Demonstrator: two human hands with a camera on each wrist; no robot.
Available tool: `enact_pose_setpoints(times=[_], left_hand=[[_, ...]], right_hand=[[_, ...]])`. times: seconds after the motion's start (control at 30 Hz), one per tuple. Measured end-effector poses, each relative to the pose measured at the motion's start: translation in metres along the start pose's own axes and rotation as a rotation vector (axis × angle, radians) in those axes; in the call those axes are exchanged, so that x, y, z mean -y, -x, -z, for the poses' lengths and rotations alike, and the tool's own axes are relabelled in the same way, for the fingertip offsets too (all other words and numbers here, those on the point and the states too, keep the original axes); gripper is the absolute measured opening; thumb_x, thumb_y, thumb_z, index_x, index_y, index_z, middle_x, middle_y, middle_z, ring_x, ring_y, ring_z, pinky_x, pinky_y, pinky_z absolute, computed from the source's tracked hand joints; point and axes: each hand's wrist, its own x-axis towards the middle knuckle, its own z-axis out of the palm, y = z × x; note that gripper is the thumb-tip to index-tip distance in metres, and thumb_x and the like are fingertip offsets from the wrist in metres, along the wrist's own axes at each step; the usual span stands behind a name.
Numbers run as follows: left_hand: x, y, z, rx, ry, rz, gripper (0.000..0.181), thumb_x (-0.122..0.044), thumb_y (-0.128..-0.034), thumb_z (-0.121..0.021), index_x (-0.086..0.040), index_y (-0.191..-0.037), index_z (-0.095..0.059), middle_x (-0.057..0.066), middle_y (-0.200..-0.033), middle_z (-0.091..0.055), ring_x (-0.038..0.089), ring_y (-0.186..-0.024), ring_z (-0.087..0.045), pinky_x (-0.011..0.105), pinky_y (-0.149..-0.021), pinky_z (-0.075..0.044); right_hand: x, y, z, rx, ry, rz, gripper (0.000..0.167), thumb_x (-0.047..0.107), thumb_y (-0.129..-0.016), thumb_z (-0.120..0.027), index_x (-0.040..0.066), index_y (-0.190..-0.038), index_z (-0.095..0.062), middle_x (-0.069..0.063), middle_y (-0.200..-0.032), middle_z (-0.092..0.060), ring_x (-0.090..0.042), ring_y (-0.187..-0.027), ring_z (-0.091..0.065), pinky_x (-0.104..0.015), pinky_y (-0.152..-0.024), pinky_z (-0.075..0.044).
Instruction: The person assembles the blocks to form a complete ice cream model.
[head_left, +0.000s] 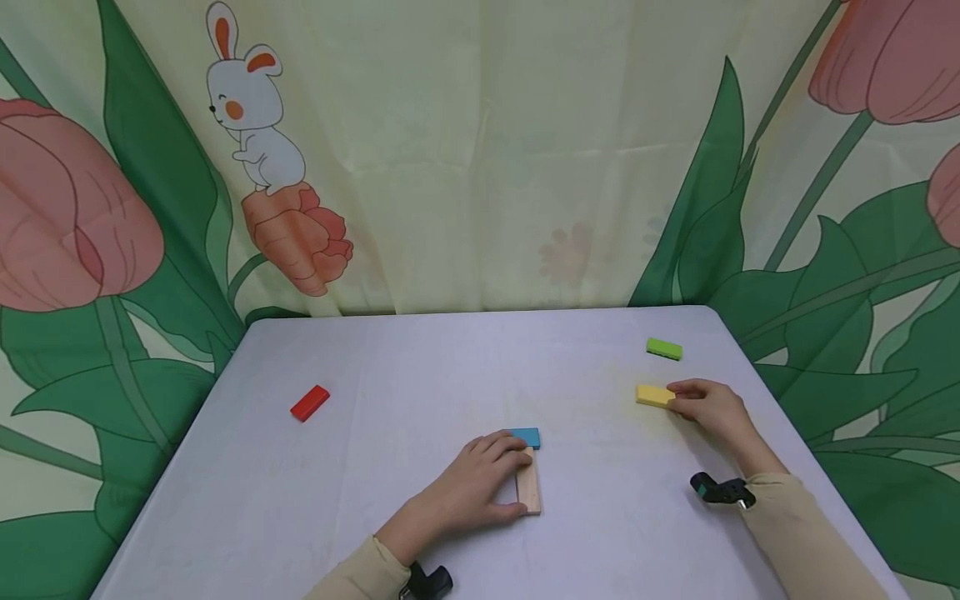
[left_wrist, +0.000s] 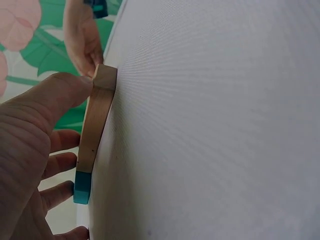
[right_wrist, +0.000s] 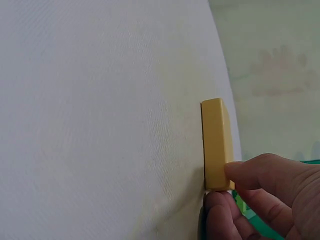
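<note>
On my feed, the long plain wooden block (head_left: 529, 487) lies near the middle of the white cloth-covered table (head_left: 420, 367), with the blue rectangular block (head_left: 528, 437) right at its far end. I've got the red rectangular block (head_left: 311, 403) off left, the yellow rectangular block (head_left: 651, 395) right, and the green rectangular block (head_left: 664, 348) behind that.

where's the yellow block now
In the head view, the yellow block sits right of centre, pinched by the right hand, in front of the green block.
</note>
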Motion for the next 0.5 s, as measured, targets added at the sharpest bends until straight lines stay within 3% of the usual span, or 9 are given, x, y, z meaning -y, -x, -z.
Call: enact_pose_setpoints(times=[0.2, 0.5], left_hand=[[0.001, 0.0, 0.0, 0.007, 0.009, 0.006, 0.059, -0.055, -0.0939, -0.068, -0.024, -0.143, -0.054, -0.003, -0.154, -0.048, 0.023, -0.152, -0.036, 0.05, -0.119, -0.038], [0.001, 0.0, 0.0, 0.013, 0.028, 0.024, 0.059, -0.053, -0.0941, -0.069, -0.024, -0.143, -0.054, -0.004, -0.154, -0.048, 0.024, -0.152, -0.035, 0.051, -0.119, -0.038]], right_hand=[[0.012, -0.001, -0.012, -0.007, 0.006, 0.004, 0.045, 0.016, -0.098, -0.069, -0.003, -0.137, -0.06, -0.03, -0.132, -0.061, -0.035, -0.11, -0.06, -0.032, -0.085, -0.058], [0.027, -0.003, -0.03, -0.007, 0.024, 0.041, 0.041, 0.015, -0.097, -0.07, -0.003, -0.133, -0.064, -0.027, -0.125, -0.066, -0.032, -0.105, -0.062, -0.031, -0.082, -0.058]])
